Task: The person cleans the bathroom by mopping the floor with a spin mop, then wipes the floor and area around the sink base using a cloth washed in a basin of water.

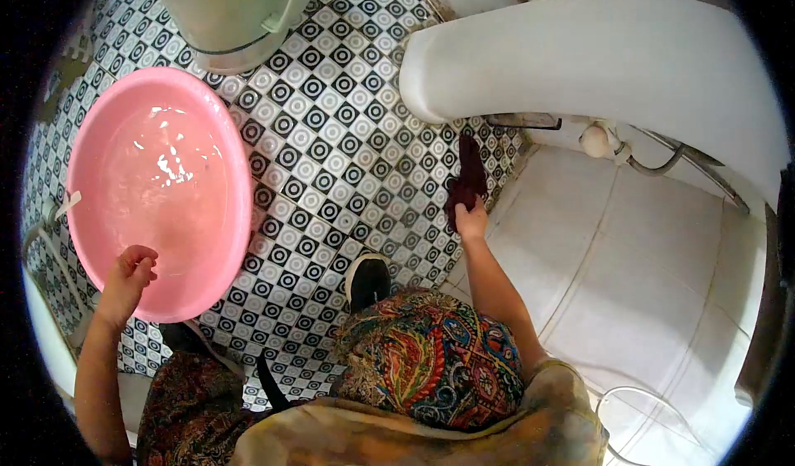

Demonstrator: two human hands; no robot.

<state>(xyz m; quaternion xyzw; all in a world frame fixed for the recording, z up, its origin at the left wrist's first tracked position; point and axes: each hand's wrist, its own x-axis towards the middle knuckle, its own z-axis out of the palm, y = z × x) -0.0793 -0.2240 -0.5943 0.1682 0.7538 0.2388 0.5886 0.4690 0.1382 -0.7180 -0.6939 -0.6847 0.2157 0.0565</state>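
A dark maroon cloth hangs from my right hand, whose fingers are closed on one end of it. The cloth is bunched and long, over the patterned floor beside the tiled wall, below the white sink. At the left stands a pink basin with clear water in it, light glinting on the surface. Over the near left rim of the basin is my left hand, its fingers curled in with nothing visible in them. Whether it touches the rim I cannot tell.
A pale bucket with a handle stands behind the basin. The white sink juts out at upper right, with a pipe and hose beneath. A black shoe rests on the black-and-white tiles. A thin pale hose loops at lower right.
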